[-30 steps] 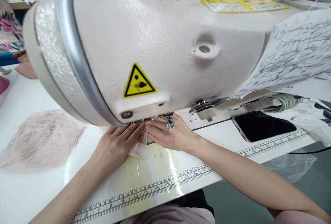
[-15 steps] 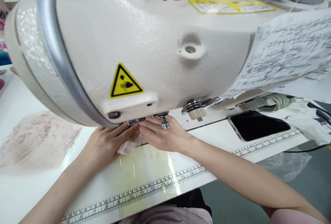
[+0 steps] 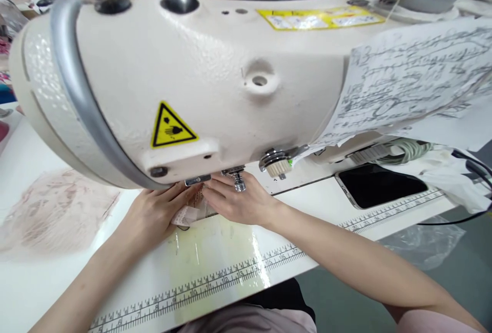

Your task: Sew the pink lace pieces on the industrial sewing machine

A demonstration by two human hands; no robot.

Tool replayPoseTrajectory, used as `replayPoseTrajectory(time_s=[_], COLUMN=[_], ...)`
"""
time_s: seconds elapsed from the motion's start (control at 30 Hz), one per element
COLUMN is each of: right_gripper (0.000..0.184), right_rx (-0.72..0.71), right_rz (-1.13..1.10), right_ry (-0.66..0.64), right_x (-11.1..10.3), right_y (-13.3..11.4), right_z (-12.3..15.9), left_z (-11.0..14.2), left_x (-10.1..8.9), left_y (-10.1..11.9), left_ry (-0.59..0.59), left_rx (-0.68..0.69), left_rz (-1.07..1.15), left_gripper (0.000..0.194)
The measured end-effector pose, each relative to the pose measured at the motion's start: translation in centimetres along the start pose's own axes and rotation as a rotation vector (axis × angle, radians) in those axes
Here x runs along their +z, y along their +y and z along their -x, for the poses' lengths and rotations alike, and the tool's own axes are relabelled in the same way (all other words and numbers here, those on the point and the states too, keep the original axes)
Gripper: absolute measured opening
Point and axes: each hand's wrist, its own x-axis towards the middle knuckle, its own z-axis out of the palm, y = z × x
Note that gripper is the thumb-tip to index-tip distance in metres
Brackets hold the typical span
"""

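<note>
Under the head of a white sewing machine [image 3: 215, 61], my left hand [image 3: 156, 215] rests on the table with its fingers pressed on a pale pink piece of lace fabric [image 3: 186, 216]. My right hand [image 3: 240, 202] lies close beside it, its fingers held together and bearing on the same fabric from the right. The fingertips of both hands nearly meet, partly hidden by the machine head. The needle and presser foot are out of sight behind it. A thin dark loop of thread shows at the fabric's near edge.
A heap of sheer pale pink fabric [image 3: 57, 212] lies at the left on the white table. A phone [image 3: 380, 185] and a coil of pale green cord [image 3: 405, 151] are at the right. A printed ruler [image 3: 215, 286] runs along the front edge. Handwritten paper [image 3: 407, 77] hangs on the machine.
The camera view has shifted slightly, so the machine appears a little lower and farther left. Both hands stay close together on the lace fabric; a dark thread loop now shows at its edge.
</note>
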Motion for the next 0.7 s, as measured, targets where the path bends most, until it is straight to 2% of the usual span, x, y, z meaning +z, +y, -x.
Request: replayPoseTrajectory(time_s=[0.2,0.37,0.5,0.7], right_gripper=[0.02,0.018,0.019,0.018], right_rx=[-0.004,-0.04,-0.109,-0.065], right_rz=[-0.028,-0.112,-0.208,-0.317], right_ry=[0.071,0.034,0.008,0.026], right_x=[0.5,1.2,1.7,2.2], right_y=[-0.7,-0.9,-0.7,-0.9], right_z=[0.0,-0.2,-0.1,0.2], left_z=[-0.1,-0.3,-0.4,-0.2], left_x=[0.2,0.0,-0.2,0.1], left_y=[0.6,1.0,1.0,0.7], left_ry=[0.036,0.067,0.063,0.039], left_rx=[-0.021,-0.005,0.003,-0.041], left_rz=[-0.046,-0.063,-0.093,-0.107], left_gripper=[0.047,0.042,0.042,0.046])
